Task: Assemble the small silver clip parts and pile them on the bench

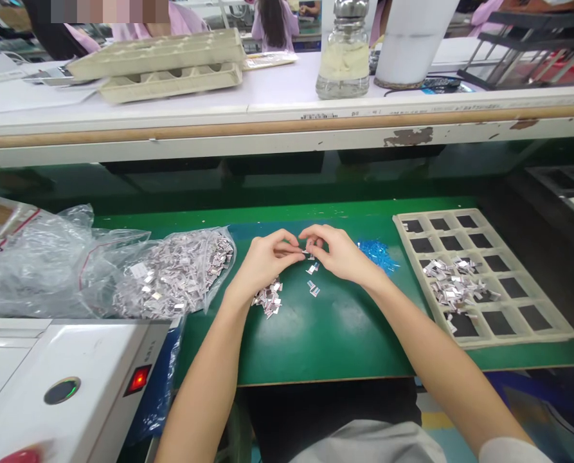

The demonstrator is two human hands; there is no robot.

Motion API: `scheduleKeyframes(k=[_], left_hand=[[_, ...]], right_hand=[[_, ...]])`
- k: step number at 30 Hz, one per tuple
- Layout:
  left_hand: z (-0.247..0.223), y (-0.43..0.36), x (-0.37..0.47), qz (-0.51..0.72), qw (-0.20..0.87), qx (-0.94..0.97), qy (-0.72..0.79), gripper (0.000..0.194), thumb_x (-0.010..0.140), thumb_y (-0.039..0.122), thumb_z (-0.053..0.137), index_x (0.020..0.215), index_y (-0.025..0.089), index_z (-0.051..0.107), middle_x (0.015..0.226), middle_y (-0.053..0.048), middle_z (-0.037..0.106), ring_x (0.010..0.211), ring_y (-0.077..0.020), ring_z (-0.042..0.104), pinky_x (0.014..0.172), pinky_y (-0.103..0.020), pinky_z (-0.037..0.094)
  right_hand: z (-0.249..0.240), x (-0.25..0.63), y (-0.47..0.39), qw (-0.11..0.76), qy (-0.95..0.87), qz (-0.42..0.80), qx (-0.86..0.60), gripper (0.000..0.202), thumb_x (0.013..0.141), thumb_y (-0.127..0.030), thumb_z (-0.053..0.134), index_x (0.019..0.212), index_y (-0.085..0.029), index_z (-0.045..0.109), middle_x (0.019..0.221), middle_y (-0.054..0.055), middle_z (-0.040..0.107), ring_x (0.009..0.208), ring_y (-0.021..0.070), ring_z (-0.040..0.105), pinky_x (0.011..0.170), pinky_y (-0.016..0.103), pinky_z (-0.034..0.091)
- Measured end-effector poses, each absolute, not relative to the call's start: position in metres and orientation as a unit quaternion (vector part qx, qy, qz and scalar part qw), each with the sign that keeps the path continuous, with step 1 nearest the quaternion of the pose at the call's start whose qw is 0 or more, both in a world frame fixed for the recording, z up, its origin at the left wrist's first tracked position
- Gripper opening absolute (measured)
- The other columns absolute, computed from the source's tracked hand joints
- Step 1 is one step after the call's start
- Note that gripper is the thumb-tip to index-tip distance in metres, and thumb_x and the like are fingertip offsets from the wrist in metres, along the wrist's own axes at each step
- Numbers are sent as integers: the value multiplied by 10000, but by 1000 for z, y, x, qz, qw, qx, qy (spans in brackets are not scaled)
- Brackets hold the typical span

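Over the green work mat [335,341] my two hands almost meet. The fingertips of my left hand [273,254] pinch together on a small flat silvery part, mostly hidden by the fingers. My right hand [332,252] is also closed in a pinch, its fingertips at a small silvery piece [310,255]. Just below lie a few loose silvery parts [313,289] with blue strips. A small heap of silvery pieces [269,299] sits under and beside my left wrist. To the right of my right hand is a pile of tiny blue strips [378,255].
An open clear bag [173,273] full of silvery pieces lies left. A pale compartment tray [549,315] on the right holds more of them. A white machine [94,366] with a lit red switch stands front left. A shelf [277,125] carrying a glass bottle [343,58] spans the back.
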State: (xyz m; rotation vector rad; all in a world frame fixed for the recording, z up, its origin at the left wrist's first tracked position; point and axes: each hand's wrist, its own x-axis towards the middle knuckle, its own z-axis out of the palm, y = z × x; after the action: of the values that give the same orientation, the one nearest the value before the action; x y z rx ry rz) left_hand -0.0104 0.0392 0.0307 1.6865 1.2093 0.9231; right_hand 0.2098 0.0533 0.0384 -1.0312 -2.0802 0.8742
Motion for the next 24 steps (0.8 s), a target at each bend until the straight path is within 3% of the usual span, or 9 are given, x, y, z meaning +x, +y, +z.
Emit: scheduleKeyframes(k=[4,7,11,16,24], left_hand=[[42,44,-44,257,263,745,556,188,856,389,784,976,246,760,960,-63,809,888,-274,745,841,-417,599],[43,47,-61,161,220,770,577,200,812,404,795,936,248,794,945,-77,792,895,-297,708,796,-409,572],[35,50,-65,146,228,777,568,143,788,398,785,790,255,799,874,-83,767,767,-269,685,675,-357,533],[28,51,-65,201,254,777,540,110,765,334,803,689,268,759,719,-50,719,597,-220,624,540,-323,461],[42,46,-58,165,301,757,556,142,836,339,709,719,270,752,645,-36,704,570,-232,629,532,-324,435]], right_hand=[[30,212,56,280,-802,317,-421,206,943,-80,598,1074,-223,667,891,13,729,820,182,638,763,315,452],[21,212,58,237,-818,298,-432,193,923,-57,604,1019,-210,674,860,23,720,842,194,631,750,314,437],[15,211,60,227,-845,232,-425,194,911,-57,618,997,-208,706,928,57,733,953,243,614,820,361,469],[9,220,73,282,-825,159,-464,195,978,-146,599,1109,-212,728,1145,103,724,1126,305,605,1014,478,501],[-14,242,110,267,-794,74,-541,396,1027,-157,453,1326,-104,708,1207,196,677,1157,360,563,1091,548,478]])
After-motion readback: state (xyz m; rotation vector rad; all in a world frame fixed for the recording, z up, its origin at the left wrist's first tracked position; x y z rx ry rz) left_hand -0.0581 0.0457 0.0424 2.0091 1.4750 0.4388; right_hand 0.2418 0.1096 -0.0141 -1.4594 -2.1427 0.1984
